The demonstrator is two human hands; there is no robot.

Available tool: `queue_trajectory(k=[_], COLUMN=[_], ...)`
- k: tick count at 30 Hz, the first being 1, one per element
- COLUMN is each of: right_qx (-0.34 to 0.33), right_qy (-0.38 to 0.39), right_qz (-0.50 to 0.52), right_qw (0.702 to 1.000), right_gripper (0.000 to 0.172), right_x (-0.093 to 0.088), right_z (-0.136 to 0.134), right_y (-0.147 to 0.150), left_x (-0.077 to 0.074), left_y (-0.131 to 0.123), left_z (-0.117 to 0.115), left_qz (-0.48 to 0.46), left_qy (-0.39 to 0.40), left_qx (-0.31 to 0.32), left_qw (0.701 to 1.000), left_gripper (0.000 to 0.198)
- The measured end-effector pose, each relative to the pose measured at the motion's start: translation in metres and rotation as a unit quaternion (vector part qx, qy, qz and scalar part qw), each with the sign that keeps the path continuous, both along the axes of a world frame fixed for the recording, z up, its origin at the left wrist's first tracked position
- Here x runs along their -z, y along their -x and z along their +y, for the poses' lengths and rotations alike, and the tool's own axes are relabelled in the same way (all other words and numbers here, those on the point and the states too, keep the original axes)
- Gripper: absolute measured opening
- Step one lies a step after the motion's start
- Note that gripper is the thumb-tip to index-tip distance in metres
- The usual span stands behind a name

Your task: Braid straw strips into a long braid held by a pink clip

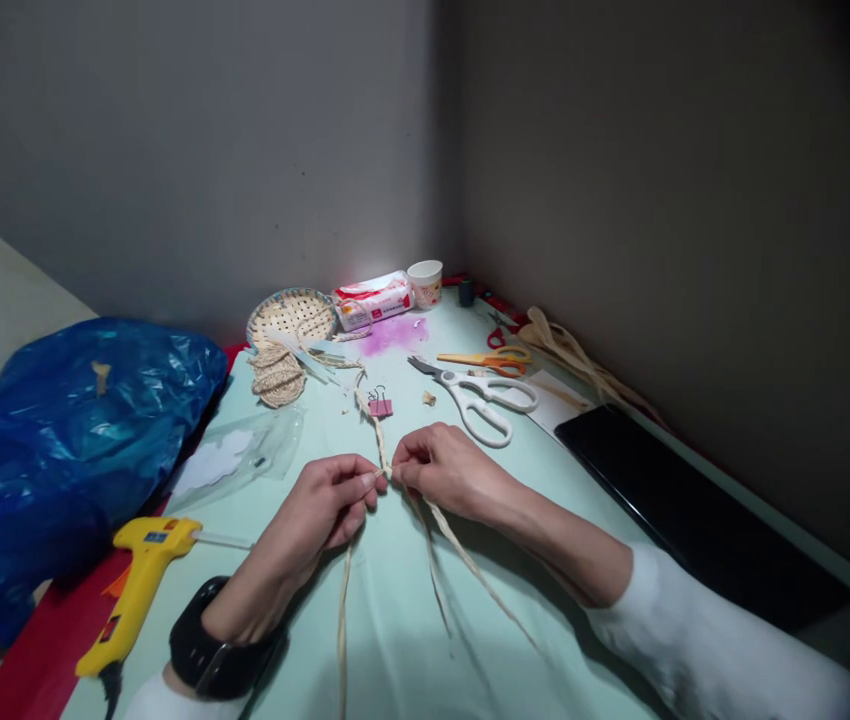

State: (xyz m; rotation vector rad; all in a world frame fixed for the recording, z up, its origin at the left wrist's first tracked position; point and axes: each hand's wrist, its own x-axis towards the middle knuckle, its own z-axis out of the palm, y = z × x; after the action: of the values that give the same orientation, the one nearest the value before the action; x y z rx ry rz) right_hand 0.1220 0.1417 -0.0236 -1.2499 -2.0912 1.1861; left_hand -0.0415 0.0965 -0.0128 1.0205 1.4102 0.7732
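A pale braid of raffia-like strands (379, 440) runs from the middle of the table toward me. My left hand (331, 497) pinches a strand at the braid's lower end, and one loose strand hangs below that hand. Close beside it, my right hand (444, 468) pinches the strands from the other side, with two loose ends trailing down to the right. The fingertips of both hands nearly meet at the braid. A pink binder clip (380, 408) lies next to the braid, just beyond my hands.
White-handled shears (481, 400) and orange scissors (492, 358) lie beyond my right hand. A black flat object (680, 510) is at right. At left are a yellow glue gun (146, 580), a blue plastic bag (95, 430) and a twine coil (277, 375). A woven basket (282, 318) stands behind.
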Motion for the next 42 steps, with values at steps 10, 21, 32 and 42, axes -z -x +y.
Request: queue_trajectory(k=[10, 21, 32, 42], right_qx=[-0.030, 0.031, -0.005, -0.029], right_qy=[-0.034, -0.202, -0.272, -0.274], right_qz=[-0.029, -0.248, -0.252, -0.238], right_qw=[0.999, 0.947, 0.929, 0.931], right_gripper=[0.015, 0.015, 0.038, 0.034], right_x=[-0.005, -0.013, -0.008, -0.003], right_z=[-0.003, -0.028, -0.044, -0.043], right_y=[-0.004, 0.012, 0.023, 0.025], left_x=[0.012, 0.014, 0.014, 0.010], left_y=[-0.012, -0.016, -0.011, -0.006], left_z=[0.002, 0.001, 0.002, 0.001], left_qz=[0.041, 0.130, 0.027, -0.047], left_qy=[-0.052, -0.122, -0.056, -0.021], left_qx=[-0.038, -0.021, -0.004, 0.006], left_qw=[0.997, 0.984, 0.998, 0.999], left_gripper=[0.019, 0.020, 0.012, 0.010])
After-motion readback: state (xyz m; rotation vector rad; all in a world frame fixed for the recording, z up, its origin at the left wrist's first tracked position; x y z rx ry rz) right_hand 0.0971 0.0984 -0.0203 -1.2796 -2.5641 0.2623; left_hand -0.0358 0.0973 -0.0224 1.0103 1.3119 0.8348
